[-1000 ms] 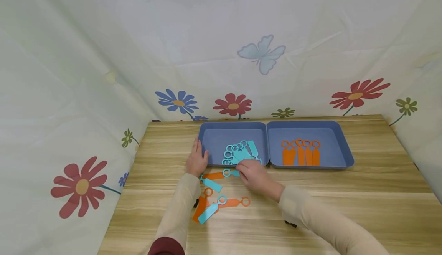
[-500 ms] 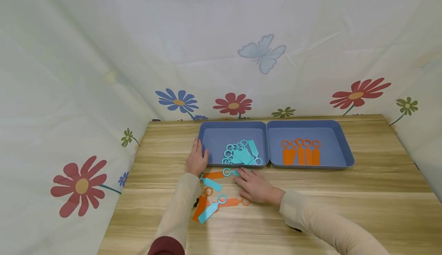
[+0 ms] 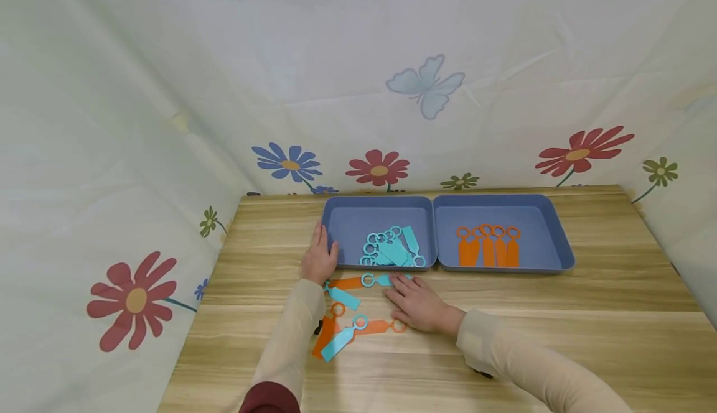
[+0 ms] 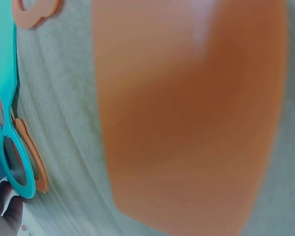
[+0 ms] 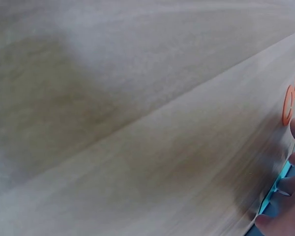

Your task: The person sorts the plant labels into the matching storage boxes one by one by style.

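My left hand (image 3: 319,262) rests along the left wall of the left blue tray (image 3: 350,223), its fingers pointing to the back. In front of that tray my right hand (image 3: 419,304) lies on the table, fingers extended over the end of a turquoise ring-ended tag (image 3: 383,280). Part of this tag is hidden by the fingertips. In the right wrist view only some fingers (image 5: 287,216) show at the edge, near a turquoise strip. A heap of turquoise tags (image 3: 392,252) lies inside the left tray. Orange tags (image 3: 488,254) lie side by side in the right blue tray (image 3: 538,239).
Loose tags lie between my forearms: an orange one (image 3: 347,283), a turquoise one (image 3: 346,300), and another turquoise one (image 3: 336,346) overlapping orange ones (image 3: 372,328). A large blurred orange tag (image 4: 187,123) fills the left wrist view. A flowered curtain (image 3: 330,120) hangs behind the table.
My right hand has drawn back from the left tray's front rim to the table and shifted slightly right, with its fingers spread more. My left hand stays at the tray's side.
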Demonstrator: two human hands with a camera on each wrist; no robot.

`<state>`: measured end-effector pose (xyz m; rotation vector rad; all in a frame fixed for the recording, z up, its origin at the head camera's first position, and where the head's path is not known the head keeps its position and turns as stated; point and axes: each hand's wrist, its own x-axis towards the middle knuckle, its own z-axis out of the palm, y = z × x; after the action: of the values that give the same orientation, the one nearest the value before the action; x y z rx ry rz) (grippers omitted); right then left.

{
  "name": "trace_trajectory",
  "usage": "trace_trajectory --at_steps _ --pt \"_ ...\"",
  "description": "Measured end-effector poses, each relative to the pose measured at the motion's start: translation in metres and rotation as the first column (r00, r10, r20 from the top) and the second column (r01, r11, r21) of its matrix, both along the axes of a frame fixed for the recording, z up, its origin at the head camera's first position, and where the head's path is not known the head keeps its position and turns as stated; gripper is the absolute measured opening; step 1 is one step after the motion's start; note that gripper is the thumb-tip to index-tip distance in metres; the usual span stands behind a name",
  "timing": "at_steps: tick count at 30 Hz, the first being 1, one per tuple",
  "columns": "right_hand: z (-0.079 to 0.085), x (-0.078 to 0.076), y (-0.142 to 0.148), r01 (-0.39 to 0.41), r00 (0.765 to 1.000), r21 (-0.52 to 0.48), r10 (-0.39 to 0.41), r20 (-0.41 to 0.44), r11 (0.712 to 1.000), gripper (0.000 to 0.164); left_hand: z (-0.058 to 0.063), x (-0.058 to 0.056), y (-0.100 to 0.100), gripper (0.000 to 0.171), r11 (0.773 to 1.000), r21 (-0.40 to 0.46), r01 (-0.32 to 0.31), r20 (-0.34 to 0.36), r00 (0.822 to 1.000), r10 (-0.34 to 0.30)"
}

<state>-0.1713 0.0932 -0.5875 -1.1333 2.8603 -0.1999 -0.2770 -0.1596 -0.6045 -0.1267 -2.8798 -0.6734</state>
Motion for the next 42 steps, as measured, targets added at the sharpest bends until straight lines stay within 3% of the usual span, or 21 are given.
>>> trace_trajectory --at_steps 14,20,25,32,42 --pt "-0.007 0.005 0.000 -0.016 0.982 -0.114 -0.005 -0.189 0.993 0.028 -0.002 -0.002 -0.003 0.058 1.000 -0.009 0.015 0.020 1.000 -0.015" --pt "-0.006 0.005 0.001 -0.035 0.976 -0.178 -0.005 -0.219 0.983 0.021 -0.003 -0.002 -0.003 0.058 1.000 -0.001 0.018 0.015 1.000 -0.018" --pt "-0.004 -0.001 0.000 0.001 0.965 -0.239 -0.064 -0.255 0.971 0.021 -0.001 -0.001 -0.003 0.058 1.000 0.000 0.017 0.017 1.000 -0.017" --pt "-0.004 -0.008 -0.002 0.135 0.958 -0.170 -0.173 -0.230 0.976 0.025 0.003 0.001 -0.002 0.057 1.000 -0.003 0.010 0.029 1.000 -0.010" --pt "0.002 -0.010 -0.006 0.173 0.966 -0.118 -0.192 -0.172 0.978 0.019 0.001 0.000 -0.001 0.058 1.000 0.008 0.012 0.046 0.999 -0.012"
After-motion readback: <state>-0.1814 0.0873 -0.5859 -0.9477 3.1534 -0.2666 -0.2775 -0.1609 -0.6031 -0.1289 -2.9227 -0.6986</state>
